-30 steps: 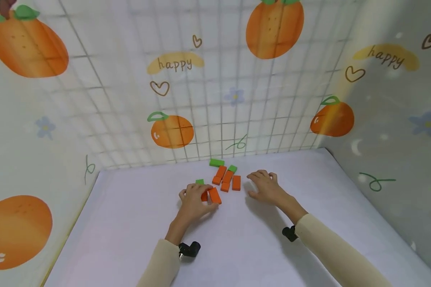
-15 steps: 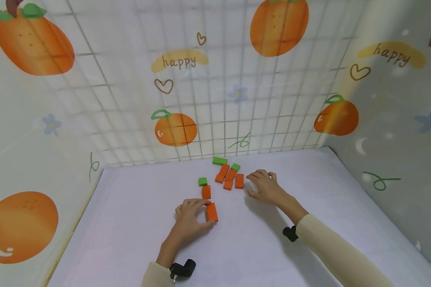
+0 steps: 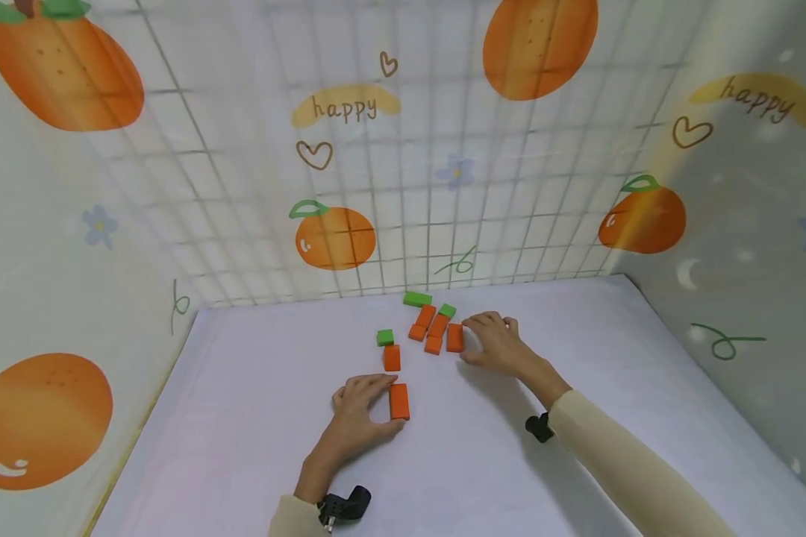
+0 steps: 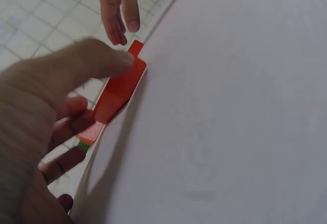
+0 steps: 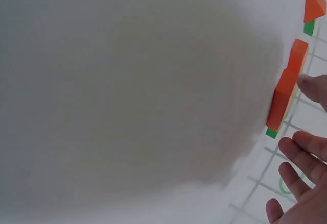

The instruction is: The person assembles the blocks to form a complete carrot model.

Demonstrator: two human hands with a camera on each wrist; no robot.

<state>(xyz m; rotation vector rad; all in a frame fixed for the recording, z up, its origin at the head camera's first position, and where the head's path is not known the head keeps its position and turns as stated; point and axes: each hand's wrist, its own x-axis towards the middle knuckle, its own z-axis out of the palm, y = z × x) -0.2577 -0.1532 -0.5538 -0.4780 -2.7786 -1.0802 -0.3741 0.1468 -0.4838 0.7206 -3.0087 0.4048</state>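
In the head view, my left hand (image 3: 359,414) pinches an orange block (image 3: 399,401) lengthwise, thumb at its near end and a fingertip at its far end. The left wrist view shows the thumb on that block (image 4: 120,89). Just beyond it lie another orange block (image 3: 392,358) and a small green block (image 3: 385,338). My right hand (image 3: 500,343) holds nothing. Its loosely bent fingers and thumb are beside the rightmost orange block (image 3: 454,338); whether they touch it I cannot tell. In the right wrist view, the thumb (image 5: 312,89) overlaps the edge of the orange blocks (image 5: 283,99).
Several orange blocks (image 3: 438,325) lie close together toward the back, with a small green block (image 3: 447,310) and a longer green block (image 3: 417,298) behind. The white table (image 3: 255,403) ends at a wall cloth (image 3: 510,209) printed with oranges and grid lines.
My left hand has drawn its orange block nearer to me and turned it straighter, uncovering the orange and green blocks behind. The right hand has closed in slightly on the rightmost orange block.
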